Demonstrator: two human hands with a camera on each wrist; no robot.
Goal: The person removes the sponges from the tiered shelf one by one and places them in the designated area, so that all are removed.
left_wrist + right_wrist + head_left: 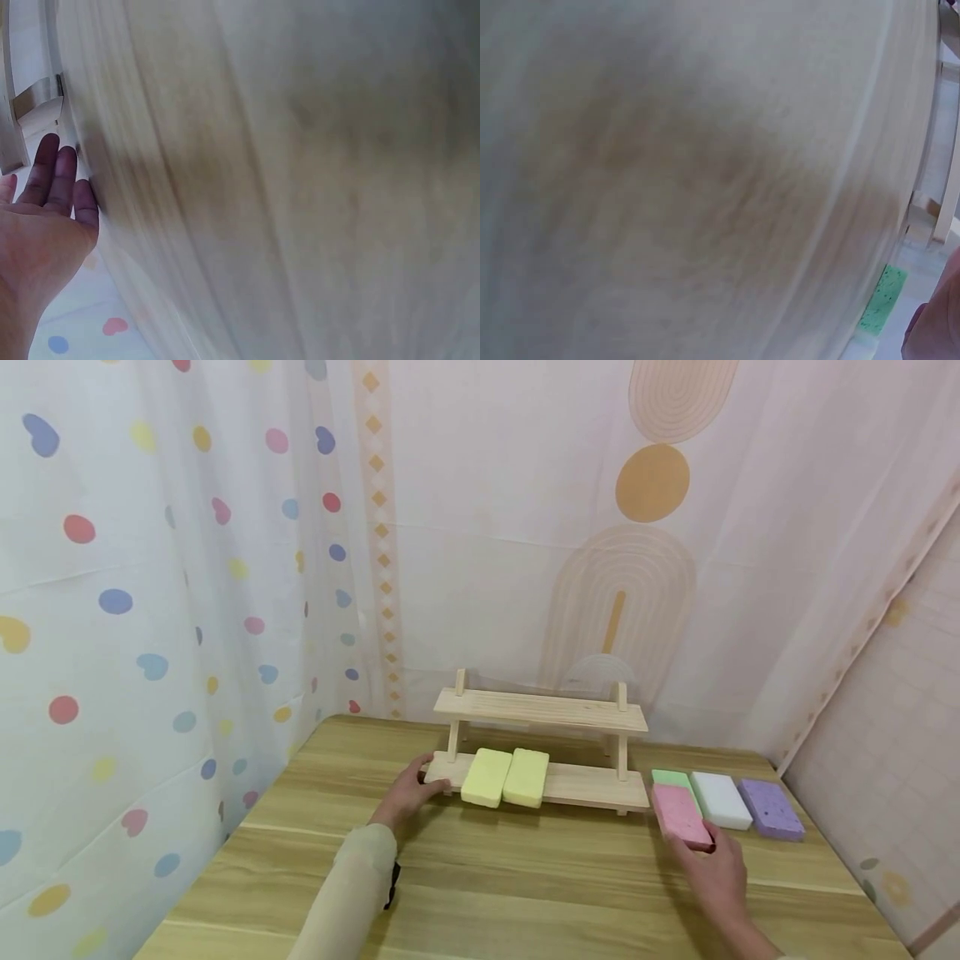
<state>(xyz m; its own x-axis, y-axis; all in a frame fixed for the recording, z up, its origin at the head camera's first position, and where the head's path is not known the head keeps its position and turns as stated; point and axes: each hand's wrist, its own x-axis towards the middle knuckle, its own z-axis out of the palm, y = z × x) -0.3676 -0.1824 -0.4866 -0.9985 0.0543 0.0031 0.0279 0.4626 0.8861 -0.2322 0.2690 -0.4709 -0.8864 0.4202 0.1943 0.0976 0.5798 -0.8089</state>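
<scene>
A two-tier wooden rack (540,707) stands near the back of the table. My left hand (408,795) grips the left end of its lower shelf, thumb at the front edge; the left wrist view shows the other fingers (61,180) fairly straight beside it. Two yellow sponges (487,778) (527,778) lie side by side on that shelf, tilted over its front edge. To the right of the rack, my right hand (712,868) pinches a pink sponge (679,814) by its near end. A green sponge (670,777) is partly hidden behind the pink one.
Right of the green sponge lie a white sponge (722,800) and a purple sponge (771,810), near the right edge of the wooden table (525,893). Patterned curtains (487,527) hang behind and on both sides. The rack's upper shelf bears nothing.
</scene>
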